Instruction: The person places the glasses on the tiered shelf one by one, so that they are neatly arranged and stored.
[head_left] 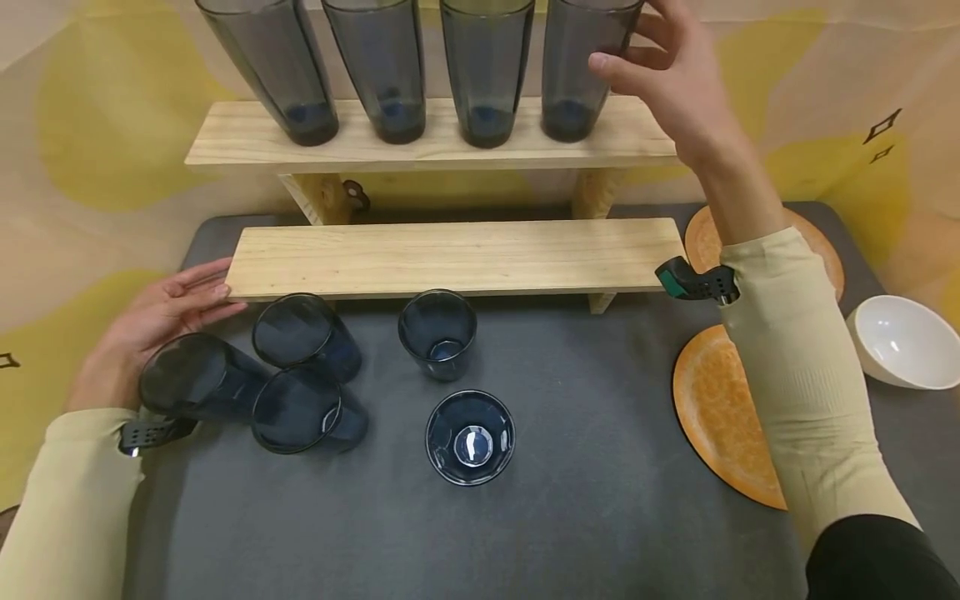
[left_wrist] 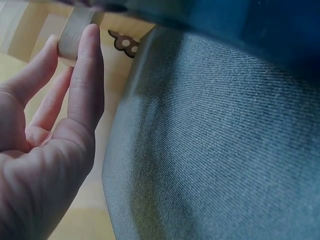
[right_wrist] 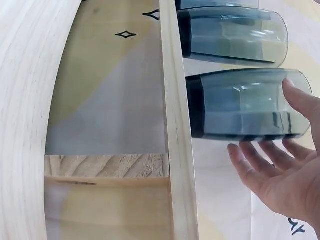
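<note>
My right hand [head_left: 675, 83] is at the rightmost of several tall smoky-blue drinking glasses on the upper board. This glass [head_left: 570, 83] stands upright; in the right wrist view my thumb lies against its front and my fingers [right_wrist: 275, 162] are along its side. At the left end of the lower wooden shelf board [head_left: 450, 260], my left hand [head_left: 161, 312] pinches the edge between thumb and fingers. The left wrist view shows the thumb and a finger [left_wrist: 86, 85] on either side of the board's end.
More tall glasses [head_left: 487, 75] stand on the upper board [head_left: 352, 154]. On the dark grey table [head_left: 570, 500] are three glasses [head_left: 296, 408] grouped at left and two smaller cups [head_left: 470, 437] in the middle. Round orange-brown mats [head_left: 723, 417] and a white bowl [head_left: 907, 342] are at right.
</note>
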